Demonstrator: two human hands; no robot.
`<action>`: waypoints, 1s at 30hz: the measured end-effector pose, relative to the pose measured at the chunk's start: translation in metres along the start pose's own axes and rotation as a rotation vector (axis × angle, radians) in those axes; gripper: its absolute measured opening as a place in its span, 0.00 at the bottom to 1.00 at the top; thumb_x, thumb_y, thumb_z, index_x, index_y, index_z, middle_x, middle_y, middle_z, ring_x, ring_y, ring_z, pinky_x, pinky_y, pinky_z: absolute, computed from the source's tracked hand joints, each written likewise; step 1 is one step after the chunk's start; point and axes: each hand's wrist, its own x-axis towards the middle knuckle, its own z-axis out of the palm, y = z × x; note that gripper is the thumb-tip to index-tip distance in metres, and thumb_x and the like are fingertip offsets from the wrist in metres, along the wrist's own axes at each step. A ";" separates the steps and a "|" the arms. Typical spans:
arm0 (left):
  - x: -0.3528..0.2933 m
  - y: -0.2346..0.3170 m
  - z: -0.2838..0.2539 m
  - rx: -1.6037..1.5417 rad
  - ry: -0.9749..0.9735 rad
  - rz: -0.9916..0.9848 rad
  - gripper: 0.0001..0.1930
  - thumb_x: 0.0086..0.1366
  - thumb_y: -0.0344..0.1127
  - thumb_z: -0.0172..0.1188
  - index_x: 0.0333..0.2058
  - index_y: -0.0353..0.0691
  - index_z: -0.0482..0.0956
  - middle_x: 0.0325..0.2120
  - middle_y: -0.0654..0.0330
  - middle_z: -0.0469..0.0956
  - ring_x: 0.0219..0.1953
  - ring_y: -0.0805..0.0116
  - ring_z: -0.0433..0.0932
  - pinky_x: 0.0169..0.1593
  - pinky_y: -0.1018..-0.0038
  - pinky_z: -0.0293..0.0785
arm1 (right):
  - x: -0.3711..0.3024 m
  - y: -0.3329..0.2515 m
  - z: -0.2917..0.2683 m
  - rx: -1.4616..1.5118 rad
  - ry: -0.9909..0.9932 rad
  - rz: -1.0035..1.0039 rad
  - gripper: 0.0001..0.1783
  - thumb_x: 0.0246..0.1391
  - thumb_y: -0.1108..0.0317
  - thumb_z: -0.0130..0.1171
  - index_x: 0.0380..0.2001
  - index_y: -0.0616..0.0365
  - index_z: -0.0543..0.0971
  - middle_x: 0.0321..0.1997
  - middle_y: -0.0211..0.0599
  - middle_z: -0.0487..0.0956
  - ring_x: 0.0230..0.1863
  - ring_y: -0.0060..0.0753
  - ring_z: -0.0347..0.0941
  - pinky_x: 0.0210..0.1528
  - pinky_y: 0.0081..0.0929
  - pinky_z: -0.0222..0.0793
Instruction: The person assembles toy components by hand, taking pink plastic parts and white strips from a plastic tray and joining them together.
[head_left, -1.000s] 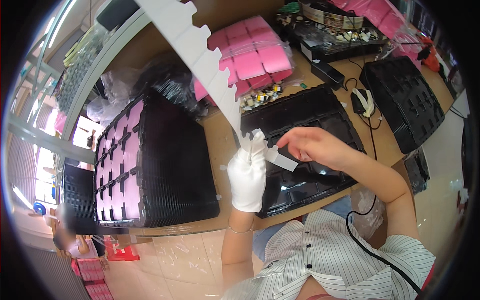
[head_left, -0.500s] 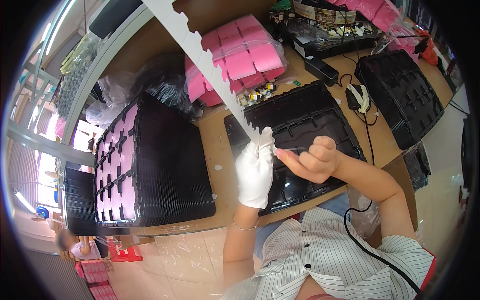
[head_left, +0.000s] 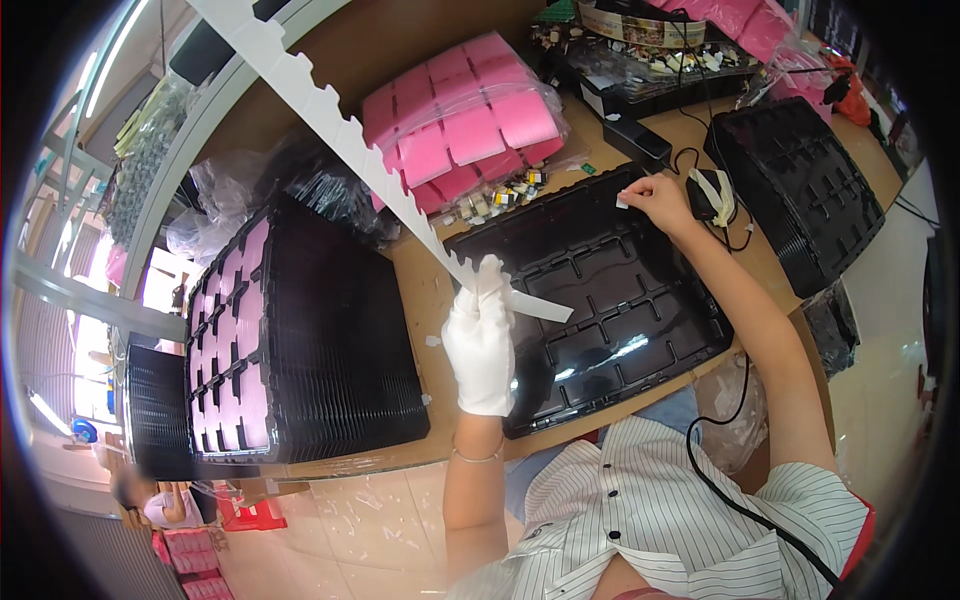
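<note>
My left hand [head_left: 480,345], in a white glove, grips a long white strip [head_left: 320,115] with a notched edge near its lower end. The strip slants up to the upper left, and its short tail sticks out to the right of the glove. Beneath lies a black plastic tray [head_left: 620,290] with raised ribs. My bare right hand [head_left: 660,205] is at the tray's far right corner, its fingertips pinching a small white piece [head_left: 622,203]. Whether that piece touches the tray is unclear.
To the left rises a tall stack of black trays [head_left: 345,340] with pink sheets in its end. A wrapped bundle of pink foam [head_left: 480,120] lies behind. More black trays [head_left: 800,190] are stacked at the right, beside a black adapter [head_left: 638,145] and cables.
My right hand has moved away from the left hand to the tray's far right corner, with a small white piece in its fingers. The left hand and strip have shifted slightly left.
</note>
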 end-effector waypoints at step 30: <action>0.002 0.022 0.003 0.144 -0.027 0.024 0.11 0.70 0.35 0.55 0.42 0.34 0.80 0.26 0.66 0.77 0.24 0.84 0.68 0.27 0.84 0.63 | -0.103 -0.165 0.034 -0.024 0.324 -1.089 0.07 0.42 0.77 0.68 0.25 0.61 0.78 0.21 0.29 0.64 0.20 0.29 0.60 0.19 0.23 0.54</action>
